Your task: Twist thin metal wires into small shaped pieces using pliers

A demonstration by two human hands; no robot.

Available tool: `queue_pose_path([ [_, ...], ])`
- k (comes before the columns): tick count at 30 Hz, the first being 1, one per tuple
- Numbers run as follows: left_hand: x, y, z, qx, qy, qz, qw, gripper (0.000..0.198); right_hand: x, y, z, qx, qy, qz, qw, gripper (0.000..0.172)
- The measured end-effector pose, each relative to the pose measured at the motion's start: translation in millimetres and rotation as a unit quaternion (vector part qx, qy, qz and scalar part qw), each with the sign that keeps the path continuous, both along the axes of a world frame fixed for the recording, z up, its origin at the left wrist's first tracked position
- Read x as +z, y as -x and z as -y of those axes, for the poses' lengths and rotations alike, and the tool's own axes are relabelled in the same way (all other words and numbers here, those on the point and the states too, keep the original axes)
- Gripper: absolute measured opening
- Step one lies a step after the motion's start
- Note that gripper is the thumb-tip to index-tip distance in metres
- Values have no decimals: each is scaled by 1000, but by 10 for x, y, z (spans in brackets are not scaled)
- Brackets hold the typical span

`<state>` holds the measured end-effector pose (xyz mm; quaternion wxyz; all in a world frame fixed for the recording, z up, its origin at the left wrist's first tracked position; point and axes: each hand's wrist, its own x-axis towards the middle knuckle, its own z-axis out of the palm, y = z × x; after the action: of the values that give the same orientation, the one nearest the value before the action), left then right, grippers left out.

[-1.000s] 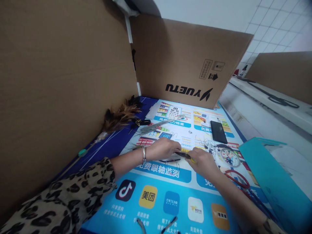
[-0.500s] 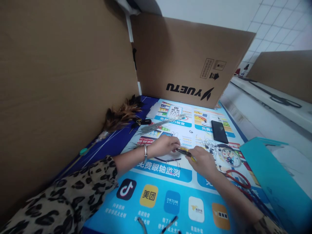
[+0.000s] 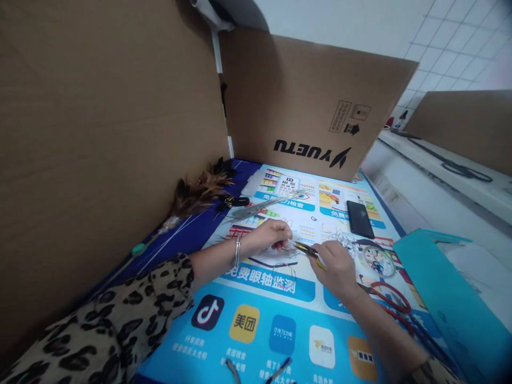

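In my right hand is a pair of pliers with yellow on the handles, its dark jaws aimed left at my other hand. My left hand is closed in a pinch just beyond the jaw tips. A thin, pale piece of wire seems to show at its fingertips, its length too fine to follow. Behind my hands lies a bundle of straight silver wires. Tangled wire pieces sit beyond my right hand. Red-handled scissors lie partly behind my right forearm.
A black phone and a round clear coil lie to the right, near a turquoise box. Brown feathers and a small black-handled tool are at left. Cardboard panels wall the left and back.
The plier jaws have drawn slightly away from my left fingertips, leaving a small gap. My left hand has shifted a little left and up, and the view has tilted slightly.
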<state>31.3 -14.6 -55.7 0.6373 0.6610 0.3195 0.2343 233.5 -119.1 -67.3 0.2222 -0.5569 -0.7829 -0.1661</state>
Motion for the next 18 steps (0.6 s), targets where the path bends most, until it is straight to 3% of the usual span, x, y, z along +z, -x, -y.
queue_pose_path([
  [7, -20, 19, 12, -25, 116, 54, 991, 23, 77, 0, 31, 7, -11, 117, 993, 21],
  [18, -62, 13, 26, -60, 158, 59, 984, 23, 70, 16, 32, 25, -43, 156, 986, 19],
])
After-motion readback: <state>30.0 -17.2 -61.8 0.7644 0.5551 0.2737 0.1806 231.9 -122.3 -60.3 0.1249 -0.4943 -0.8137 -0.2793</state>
